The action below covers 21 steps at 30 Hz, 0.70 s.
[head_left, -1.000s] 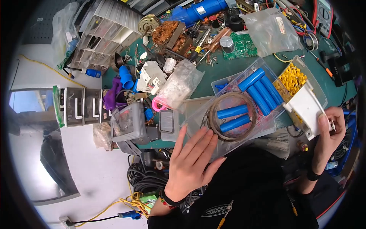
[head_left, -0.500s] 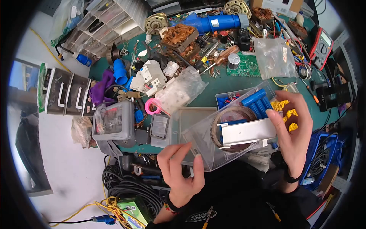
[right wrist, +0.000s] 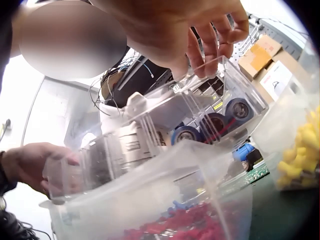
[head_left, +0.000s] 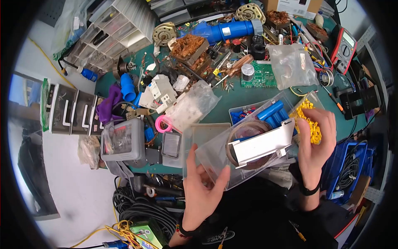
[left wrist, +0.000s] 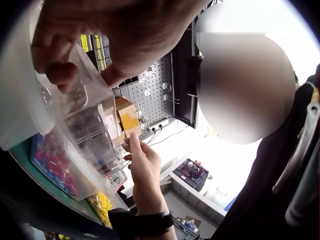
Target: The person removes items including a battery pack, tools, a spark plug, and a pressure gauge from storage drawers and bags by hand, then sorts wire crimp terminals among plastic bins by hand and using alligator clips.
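A clear plastic box stands raised over the bench, tilted. Inside it are a coil of wire, several blue cylinders and a white bracket lying across the coil. My left hand grips the box's left end, thumb on the near side and fingers at the far side. At the other end is my right hand, its fingers loosely bent beside the bracket and holding nothing. In the right wrist view, the right fingertips are right at the box's rim.
Behind the box sit a bin of red and blue connectors and a bin of yellow connectors. An uncovered pale bin stands at the left hand. Farther back are a green circuit board, a plastic bag and a multimeter.
The right hand has brought the white bracket leftward into the clear box and let go of it. My left hand has gone from lying flat on the box to gripping its end.
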Each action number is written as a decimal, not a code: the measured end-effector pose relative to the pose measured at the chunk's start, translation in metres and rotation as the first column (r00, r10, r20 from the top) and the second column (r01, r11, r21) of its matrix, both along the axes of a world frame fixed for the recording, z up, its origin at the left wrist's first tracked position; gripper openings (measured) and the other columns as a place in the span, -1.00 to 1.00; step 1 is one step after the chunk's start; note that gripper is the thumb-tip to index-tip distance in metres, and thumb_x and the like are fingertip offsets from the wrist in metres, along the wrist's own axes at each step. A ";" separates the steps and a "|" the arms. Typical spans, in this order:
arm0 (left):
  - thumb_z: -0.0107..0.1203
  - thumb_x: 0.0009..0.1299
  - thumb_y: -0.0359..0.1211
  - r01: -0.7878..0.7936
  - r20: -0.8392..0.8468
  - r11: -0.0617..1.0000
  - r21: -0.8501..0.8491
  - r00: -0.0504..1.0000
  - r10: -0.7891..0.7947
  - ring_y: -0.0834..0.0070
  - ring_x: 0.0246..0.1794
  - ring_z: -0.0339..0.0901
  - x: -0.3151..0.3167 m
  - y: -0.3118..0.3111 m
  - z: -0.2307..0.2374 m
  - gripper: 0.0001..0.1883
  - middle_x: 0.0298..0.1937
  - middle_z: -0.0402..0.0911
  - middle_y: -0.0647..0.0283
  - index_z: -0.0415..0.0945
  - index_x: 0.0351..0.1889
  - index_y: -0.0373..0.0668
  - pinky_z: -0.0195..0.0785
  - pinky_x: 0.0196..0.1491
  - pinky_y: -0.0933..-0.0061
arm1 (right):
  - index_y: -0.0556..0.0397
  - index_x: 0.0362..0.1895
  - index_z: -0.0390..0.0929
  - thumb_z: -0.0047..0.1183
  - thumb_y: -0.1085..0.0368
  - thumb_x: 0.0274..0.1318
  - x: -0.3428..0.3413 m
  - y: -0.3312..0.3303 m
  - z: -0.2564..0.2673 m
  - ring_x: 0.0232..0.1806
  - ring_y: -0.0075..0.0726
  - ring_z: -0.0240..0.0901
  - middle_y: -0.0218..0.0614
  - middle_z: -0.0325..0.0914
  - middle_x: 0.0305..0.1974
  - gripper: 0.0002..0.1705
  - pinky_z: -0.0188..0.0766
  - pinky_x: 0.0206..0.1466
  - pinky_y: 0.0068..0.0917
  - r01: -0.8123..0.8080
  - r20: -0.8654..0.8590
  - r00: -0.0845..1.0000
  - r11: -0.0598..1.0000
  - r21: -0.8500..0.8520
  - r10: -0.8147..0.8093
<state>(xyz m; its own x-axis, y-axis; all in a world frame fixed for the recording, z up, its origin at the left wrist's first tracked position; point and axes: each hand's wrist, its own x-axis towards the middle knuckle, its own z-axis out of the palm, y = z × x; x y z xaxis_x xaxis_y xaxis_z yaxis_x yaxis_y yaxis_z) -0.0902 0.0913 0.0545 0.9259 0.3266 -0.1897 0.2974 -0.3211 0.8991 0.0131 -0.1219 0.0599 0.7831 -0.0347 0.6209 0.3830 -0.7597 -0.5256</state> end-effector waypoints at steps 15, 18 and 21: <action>0.09 0.35 -0.44 0.018 -0.026 0.937 -0.349 0.999 -0.029 0.68 -0.54 0.43 0.014 0.024 -0.018 -0.70 -0.45 0.45 0.33 0.22 -0.07 -0.28 0.29 -0.50 0.62 | 0.23 -0.33 0.44 0.05 0.58 0.09 -0.036 -0.070 -0.032 -0.36 -0.45 0.23 -0.32 0.36 -0.42 -0.93 0.16 -0.21 -0.57 0.115 -0.040 0.993 0.916 0.383 -0.108; 0.07 0.34 -0.44 0.048 0.000 0.953 -0.298 0.999 -0.050 0.70 -0.55 0.41 0.012 0.027 -0.012 -0.70 -0.46 0.44 0.36 0.24 -0.05 -0.29 0.29 -0.49 0.63 | 0.24 -0.31 0.44 0.03 0.57 0.15 -0.034 -0.088 -0.036 -0.29 -0.39 0.27 -0.28 0.39 -0.38 -0.95 0.19 -0.12 -0.51 0.146 -0.006 0.988 0.927 0.345 -0.154; 0.06 0.33 -0.46 0.026 -0.004 0.953 -0.302 1.000 -0.028 0.66 -0.44 0.47 0.009 0.033 0.010 -0.69 -0.37 0.49 0.36 0.27 0.00 -0.26 0.33 -0.38 0.61 | 0.24 -0.29 0.44 0.02 0.55 0.20 -0.034 -0.111 -0.050 -0.25 -0.38 0.29 -0.29 0.41 -0.35 -0.97 0.22 -0.02 -0.47 0.207 0.030 0.971 0.897 0.390 -0.237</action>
<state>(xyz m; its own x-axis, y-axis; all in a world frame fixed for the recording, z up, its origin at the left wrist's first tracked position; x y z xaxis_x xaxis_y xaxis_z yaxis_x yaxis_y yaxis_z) -0.0816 0.1246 0.0641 0.9315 0.2278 -0.2837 0.3006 -0.0428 0.9528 -0.0208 -0.2328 0.0098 0.6787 -0.4483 0.5817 0.2775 -0.5768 -0.7683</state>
